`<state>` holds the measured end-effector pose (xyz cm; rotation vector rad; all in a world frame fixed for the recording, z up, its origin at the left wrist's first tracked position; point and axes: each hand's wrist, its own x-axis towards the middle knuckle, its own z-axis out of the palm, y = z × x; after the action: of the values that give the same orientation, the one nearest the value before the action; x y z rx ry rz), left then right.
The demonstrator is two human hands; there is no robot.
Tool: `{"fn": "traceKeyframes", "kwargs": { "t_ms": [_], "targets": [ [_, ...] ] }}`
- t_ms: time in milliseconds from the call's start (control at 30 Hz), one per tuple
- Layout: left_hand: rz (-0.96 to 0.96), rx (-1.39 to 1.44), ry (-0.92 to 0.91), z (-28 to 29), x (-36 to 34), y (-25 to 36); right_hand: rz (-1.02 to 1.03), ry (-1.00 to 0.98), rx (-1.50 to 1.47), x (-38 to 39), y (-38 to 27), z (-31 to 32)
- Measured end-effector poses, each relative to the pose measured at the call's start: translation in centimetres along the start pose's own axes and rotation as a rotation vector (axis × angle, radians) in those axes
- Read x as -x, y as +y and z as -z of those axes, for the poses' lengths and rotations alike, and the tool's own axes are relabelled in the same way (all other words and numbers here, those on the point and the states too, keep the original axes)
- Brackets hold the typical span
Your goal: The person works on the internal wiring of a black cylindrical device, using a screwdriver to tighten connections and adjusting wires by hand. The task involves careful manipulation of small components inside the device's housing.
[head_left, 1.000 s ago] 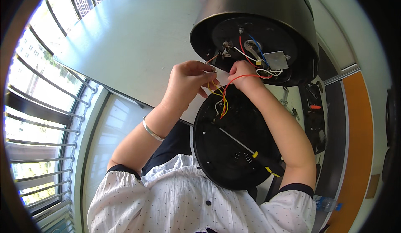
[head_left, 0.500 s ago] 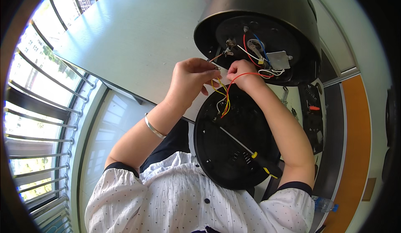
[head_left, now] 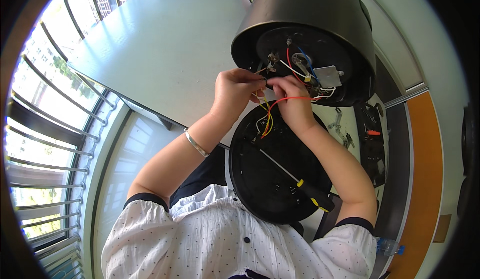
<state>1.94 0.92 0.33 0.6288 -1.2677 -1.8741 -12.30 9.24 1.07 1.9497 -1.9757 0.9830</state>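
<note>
A dark metal cooker body [head_left: 305, 9] lies on its side with its open underside facing me, showing red, blue and white wires and a square metal plate [head_left: 328, 76]. Just below its rim, my left hand [head_left: 236, 91] pinches a thin wire end, with yellow wires [head_left: 261, 99] hanging beneath the fingers. The fingertips of my right hand [head_left: 294, 101] meet it there, bent together; what they grip is hidden. A red wire [head_left: 295, 98] crosses over the right hand. The round black base cover [head_left: 250, 179] sits at my lap, joined by the wires, with a screwdriver [head_left: 285, 168] lying on it.
The pale table [head_left: 165, 44] carries the cooker body. To the right lie small metal parts [head_left: 341, 129] and a black tool tray [head_left: 371, 144] with a red-handled item. A plastic bottle [head_left: 387, 246] with a blue cap is at lower right. Barred windows [head_left: 50, 144] line the left.
My right hand has turned and its fingertips have come up to those of my left hand. The cooker body and base cover appear slightly shifted to the left in view.
</note>
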Motion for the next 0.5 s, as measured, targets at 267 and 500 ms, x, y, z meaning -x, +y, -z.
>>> {"fn": "traceKeyframes", "kwargs": {
  "t_ms": [267,500],
  "targets": [
    [0.003,-0.021,0.003,-0.7,-1.1,0.2,-0.016,-0.024,0.136,1.2,-1.0,0.8],
    [-0.067,-0.086,0.045,-1.5,-1.8,-0.3,-0.421,-0.134,-0.476,1.5,-1.5,1.3]
  ]
}}
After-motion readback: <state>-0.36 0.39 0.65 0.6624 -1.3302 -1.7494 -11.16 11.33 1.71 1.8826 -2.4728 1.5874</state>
